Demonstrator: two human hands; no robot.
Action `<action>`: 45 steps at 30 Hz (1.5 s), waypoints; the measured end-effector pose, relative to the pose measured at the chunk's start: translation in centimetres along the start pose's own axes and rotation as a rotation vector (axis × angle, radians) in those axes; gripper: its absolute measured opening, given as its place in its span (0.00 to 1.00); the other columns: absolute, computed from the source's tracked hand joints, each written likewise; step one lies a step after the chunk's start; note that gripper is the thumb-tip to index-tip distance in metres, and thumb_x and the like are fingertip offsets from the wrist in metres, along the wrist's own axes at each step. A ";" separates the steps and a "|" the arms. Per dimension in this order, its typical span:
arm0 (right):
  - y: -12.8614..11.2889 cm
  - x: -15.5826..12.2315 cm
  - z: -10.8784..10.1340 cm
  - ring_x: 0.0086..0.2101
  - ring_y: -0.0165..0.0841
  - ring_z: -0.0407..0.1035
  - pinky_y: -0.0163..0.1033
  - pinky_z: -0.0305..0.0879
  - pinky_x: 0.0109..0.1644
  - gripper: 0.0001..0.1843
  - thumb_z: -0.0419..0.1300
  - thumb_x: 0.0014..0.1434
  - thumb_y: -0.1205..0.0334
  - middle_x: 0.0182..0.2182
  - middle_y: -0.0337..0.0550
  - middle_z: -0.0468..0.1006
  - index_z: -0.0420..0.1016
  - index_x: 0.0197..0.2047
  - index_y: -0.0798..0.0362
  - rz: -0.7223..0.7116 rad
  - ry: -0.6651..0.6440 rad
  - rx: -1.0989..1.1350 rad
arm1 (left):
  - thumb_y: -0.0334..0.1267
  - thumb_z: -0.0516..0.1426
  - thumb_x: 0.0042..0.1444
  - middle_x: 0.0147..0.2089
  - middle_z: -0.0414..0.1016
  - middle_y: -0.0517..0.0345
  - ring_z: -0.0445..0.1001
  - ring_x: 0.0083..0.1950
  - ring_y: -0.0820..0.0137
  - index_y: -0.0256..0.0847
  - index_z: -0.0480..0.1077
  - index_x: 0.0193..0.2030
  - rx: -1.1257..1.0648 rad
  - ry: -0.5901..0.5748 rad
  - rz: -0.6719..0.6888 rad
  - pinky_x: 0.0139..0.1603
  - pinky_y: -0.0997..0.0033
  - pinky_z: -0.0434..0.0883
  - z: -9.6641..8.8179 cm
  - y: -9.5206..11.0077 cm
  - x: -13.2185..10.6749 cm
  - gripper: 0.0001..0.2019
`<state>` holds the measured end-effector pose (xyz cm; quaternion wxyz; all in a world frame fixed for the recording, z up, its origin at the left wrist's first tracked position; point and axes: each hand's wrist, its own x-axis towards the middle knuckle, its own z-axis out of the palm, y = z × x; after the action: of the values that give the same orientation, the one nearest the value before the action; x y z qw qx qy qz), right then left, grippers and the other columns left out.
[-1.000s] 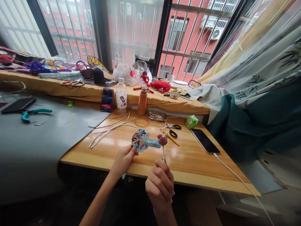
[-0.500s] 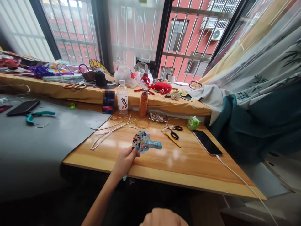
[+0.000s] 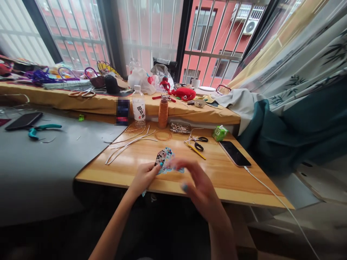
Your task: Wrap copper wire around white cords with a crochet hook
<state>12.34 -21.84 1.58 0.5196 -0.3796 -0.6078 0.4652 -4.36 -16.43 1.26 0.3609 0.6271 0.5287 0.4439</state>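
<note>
My left hand point(image 3: 146, 176) is closed around a flat, colourful cartoon-printed piece point(image 3: 163, 160) with light-blue edges, held over the front part of the wooden table. Dark cartoon faces show on its left side. A small light-blue end pokes out below the hand, near the table's edge. Blurred by motion, my right hand point(image 3: 202, 186) is beside the piece with thumb and fingers apart. Its fingertips overlap the light-blue strip on the right, and whether they touch it I cannot tell. Both hands show blue on a nail.
Beyond the hands lie white cords point(image 3: 127, 144), a yellow pencil point(image 3: 196, 150), black-handled scissors point(image 3: 199, 146) and a charging phone point(image 3: 234, 153). An orange cord spool point(image 3: 163, 113), a water bottle point(image 3: 139, 108) and a tray of small pieces point(image 3: 180, 127) stand further back. Teal pliers point(image 3: 43, 130) lie left.
My right hand has risen from the bottom edge up to the cartoon-printed piece, its fingers spreading. My left hand keeps hold of the piece. The view has shifted slightly.
</note>
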 end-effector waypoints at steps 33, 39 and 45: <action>3.9 6.4 0.2 0.24 0.29 0.66 0.32 0.60 0.26 0.14 0.59 0.45 0.58 0.26 0.39 0.75 0.70 0.35 0.56 0.238 0.174 0.179 | 0.44 0.36 0.59 0.20 0.63 0.62 0.63 0.22 0.75 0.39 0.64 0.31 0.263 0.290 0.155 0.24 0.77 0.56 3.2 4.2 4.3 0.20; 3.2 6.1 0.1 0.27 0.29 0.65 0.32 0.59 0.30 0.10 0.57 0.46 0.60 0.26 0.38 0.75 0.71 0.32 0.56 0.179 0.122 0.265 | 0.39 0.40 0.59 0.33 0.68 0.54 0.65 0.37 0.68 0.38 0.65 0.31 0.645 0.279 0.320 0.37 0.71 0.59 6.9 4.6 5.6 0.16; 2.7 5.9 -0.2 0.26 0.27 0.63 0.30 0.57 0.28 0.10 0.58 0.46 0.58 0.24 0.37 0.73 0.71 0.29 0.56 0.269 0.136 0.436 | 0.41 0.35 0.60 0.32 0.70 0.53 0.69 0.35 0.67 0.38 0.64 0.32 0.866 0.256 0.274 0.34 0.69 0.61 7.5 4.5 5.7 0.19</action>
<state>11.44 -15.53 0.67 0.5625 -0.3665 -0.4009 0.6233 4.48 -11.53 3.79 -0.0639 0.7240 0.6179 0.2998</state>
